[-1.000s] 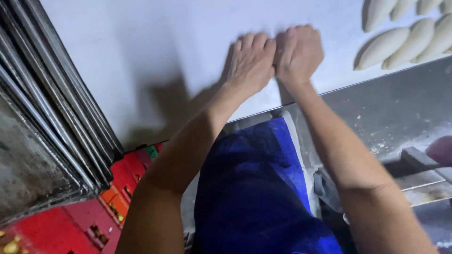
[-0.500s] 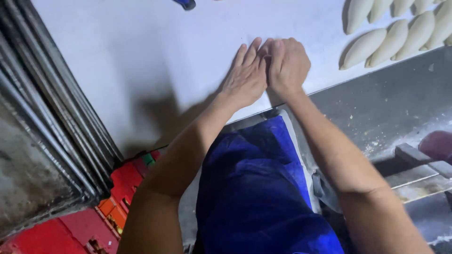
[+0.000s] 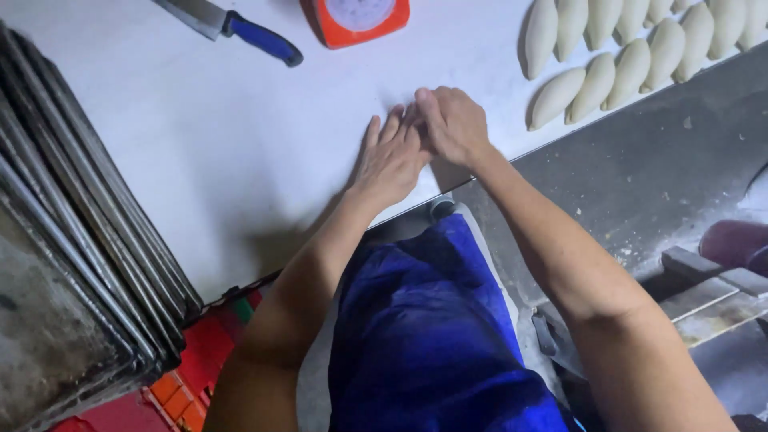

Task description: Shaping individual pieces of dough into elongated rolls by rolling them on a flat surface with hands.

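On the white table (image 3: 240, 144), near its front edge, the left hand (image 3: 392, 160) lies flat, fingers spread, touching the right hand (image 3: 452, 124), which is curled over something hidden (I cannot tell what). Dough pieces (image 3: 616, 48) lie well right; knife (image 3: 240, 28) and scale (image 3: 356, 18) behind.

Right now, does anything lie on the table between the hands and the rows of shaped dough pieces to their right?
Nothing visible does. The right hand and left hand press together on the white table, and only bare surface separates them from the dough pieces. The knife and orange scale lie farther back.
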